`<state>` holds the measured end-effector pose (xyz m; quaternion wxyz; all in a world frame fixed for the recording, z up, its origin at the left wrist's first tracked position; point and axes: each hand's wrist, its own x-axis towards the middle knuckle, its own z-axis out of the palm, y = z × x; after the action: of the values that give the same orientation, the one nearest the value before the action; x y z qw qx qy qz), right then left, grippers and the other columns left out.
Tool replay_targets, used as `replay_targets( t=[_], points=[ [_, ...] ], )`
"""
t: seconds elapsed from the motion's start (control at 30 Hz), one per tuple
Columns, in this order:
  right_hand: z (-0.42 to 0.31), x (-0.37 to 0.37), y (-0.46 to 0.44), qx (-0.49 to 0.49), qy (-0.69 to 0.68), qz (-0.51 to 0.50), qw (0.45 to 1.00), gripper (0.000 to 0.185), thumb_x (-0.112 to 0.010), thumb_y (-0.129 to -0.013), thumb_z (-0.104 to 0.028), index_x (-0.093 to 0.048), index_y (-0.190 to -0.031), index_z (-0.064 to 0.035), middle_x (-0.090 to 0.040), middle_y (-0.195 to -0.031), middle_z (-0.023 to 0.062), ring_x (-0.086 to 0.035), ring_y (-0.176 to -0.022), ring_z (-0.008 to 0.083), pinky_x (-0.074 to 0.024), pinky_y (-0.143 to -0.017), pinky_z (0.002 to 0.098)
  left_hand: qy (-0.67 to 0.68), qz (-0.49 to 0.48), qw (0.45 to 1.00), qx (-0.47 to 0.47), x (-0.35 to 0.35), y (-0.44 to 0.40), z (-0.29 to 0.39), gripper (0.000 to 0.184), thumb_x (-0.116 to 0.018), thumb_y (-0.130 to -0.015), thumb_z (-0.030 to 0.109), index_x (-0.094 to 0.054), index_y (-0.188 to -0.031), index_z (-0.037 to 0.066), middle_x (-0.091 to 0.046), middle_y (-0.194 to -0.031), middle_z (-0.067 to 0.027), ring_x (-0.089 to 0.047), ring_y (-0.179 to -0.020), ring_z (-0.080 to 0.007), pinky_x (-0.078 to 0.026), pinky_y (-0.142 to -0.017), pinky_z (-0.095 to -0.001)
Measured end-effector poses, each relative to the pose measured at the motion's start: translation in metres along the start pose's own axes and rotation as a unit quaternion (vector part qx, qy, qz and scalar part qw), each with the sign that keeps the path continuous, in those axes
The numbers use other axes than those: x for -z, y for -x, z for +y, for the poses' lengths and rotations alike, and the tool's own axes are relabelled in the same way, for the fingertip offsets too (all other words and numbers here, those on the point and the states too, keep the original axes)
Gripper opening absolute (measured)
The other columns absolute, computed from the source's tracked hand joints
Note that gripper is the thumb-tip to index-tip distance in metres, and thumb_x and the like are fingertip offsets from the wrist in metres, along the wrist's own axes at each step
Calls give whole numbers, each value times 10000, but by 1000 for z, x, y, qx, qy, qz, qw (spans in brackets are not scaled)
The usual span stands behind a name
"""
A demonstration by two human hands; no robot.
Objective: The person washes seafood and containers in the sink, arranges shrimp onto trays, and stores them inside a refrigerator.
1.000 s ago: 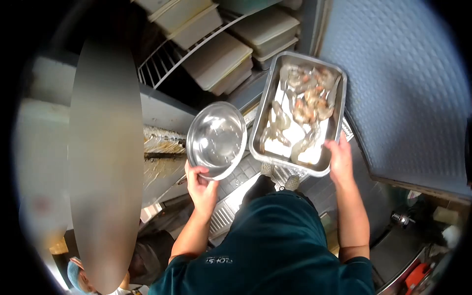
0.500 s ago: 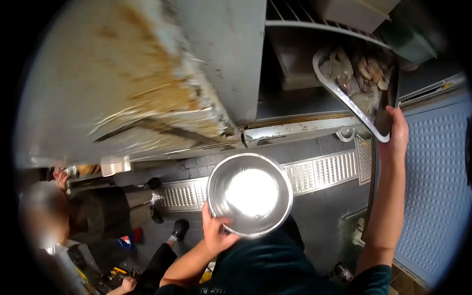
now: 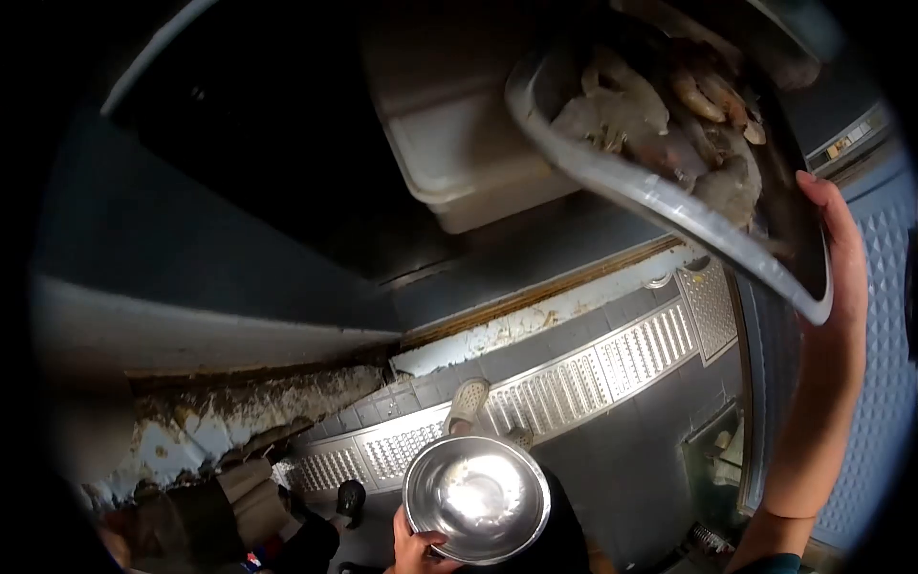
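Note:
My left hand [image 3: 421, 548] grips the near-left rim of a shiny metal bowl [image 3: 481, 502], thumb over the edge, low in front of my body. Nothing shows inside the bowl. At upper right, my right hand [image 3: 841, 244] holds a metal tray [image 3: 660, 191] by its right end. The tray tilts at the mouth of an open fridge compartment. Pale and brownish pieces, perhaps raw meat or poultry, lie in the tray [image 3: 794, 230]; their exact kind is unclear.
A white lidded-looking container [image 3: 478, 172] sits in the dark compartment, left of the tray. The blue textured fridge door [image 3: 880, 383] stands at right. Metal drain grates [image 3: 564, 392] cross the dark floor. Another person's legs [image 3: 258, 497] are at lower left.
My view has moved closer to the compartment, so the tray appears larger and the white container shows more fully. The bowl sits lower in view. Both hands keep their holds.

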<state>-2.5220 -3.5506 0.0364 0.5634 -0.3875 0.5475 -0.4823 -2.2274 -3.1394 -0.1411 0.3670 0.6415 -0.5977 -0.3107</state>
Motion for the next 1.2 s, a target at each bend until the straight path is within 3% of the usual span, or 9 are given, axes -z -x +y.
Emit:
replay_targets(
  t=[0.03,0.13,0.57,0.77,0.9,0.93,1.0,1.1,1.2],
  points=[
    [-1,-16,2,5,-14,51,999,290,-612,-930,-259,-661,-1005,17,-688,-817,100,-658,-620,163,-556,-576,259,12,2,1000,-5,-3,-5,-2,512,-910,-661,183,-544,-1003,75,-498,-1283,-310,-519,-1159,-470,-436,-939,-564],
    [-12,-13,-6,31,87,51,994,307,-614,-932,-263,-654,-1021,28,-687,-815,114,-665,-634,183,-570,-591,276,28,-14,997,66,-18,31,-43,522,-917,-649,163,-539,-995,66,-503,-1255,-305,-523,-1144,-465,-447,-928,-548],
    [-21,-191,-158,84,-95,-108,986,305,-538,-991,-192,-611,-1263,-73,-677,-1119,107,-656,-999,245,-564,-880,398,-49,12,998,32,31,-9,50,465,-896,-668,147,-565,-977,43,-540,-1108,-246,-543,-1006,-430,-473,-817,-483],
    [-7,-191,-204,120,133,-47,983,265,-540,-966,-138,-630,-1195,-42,-681,-1060,138,-656,-971,300,-547,-850,416,-23,53,996,70,50,0,52,480,-880,-693,111,-574,-1053,34,-430,-1325,-283,-514,-1140,-437,-446,-937,-501],
    [-2,-143,-161,221,479,1,850,240,-542,-949,-102,-643,-1151,-21,-683,-1021,159,-655,-952,337,-536,-830,428,-39,12,994,105,58,-5,59,477,-872,-701,123,-586,-1074,38,-503,-1281,-261,-549,-1094,-408,-483,-867,-476],
    [-1,-121,-123,278,463,13,841,234,-542,-944,-93,-646,-1139,-16,-684,-1011,164,-655,-947,346,-533,-825,431,-24,-19,984,176,55,-5,59,477,-873,-699,126,-594,-1075,36,-518,-1271,-253,-570,-1065,-394,-498,-835,-461],
    [6,-76,-20,395,287,23,872,183,-555,-934,-70,-647,-1068,14,-669,-907,174,-659,-852,316,-517,-759,401,-20,-7,999,43,53,-26,64,479,-895,-671,159,-588,-1023,54,-533,-1268,-251,-571,-1090,-398,-479,-847,-462],
    [82,29,121,93,136,-20,986,160,-550,-995,-99,-673,-1034,-5,-659,-817,32,-596,-707,75,-461,-602,239,-22,74,995,-64,43,-61,101,507,-928,-616,201,-574,-962,94,-479,-1325,-282,-486,-1247,-460,-414,-1009,-519],
    [227,171,259,-346,-174,212,897,248,-599,-944,-204,-619,-1119,-28,-620,-915,87,-597,-737,200,-470,-535,286,15,63,997,-50,30,-52,106,496,-919,-596,156,-596,-965,82,-432,-1383,-288,-455,-1280,-471,-413,-1038,-504]
  ],
)
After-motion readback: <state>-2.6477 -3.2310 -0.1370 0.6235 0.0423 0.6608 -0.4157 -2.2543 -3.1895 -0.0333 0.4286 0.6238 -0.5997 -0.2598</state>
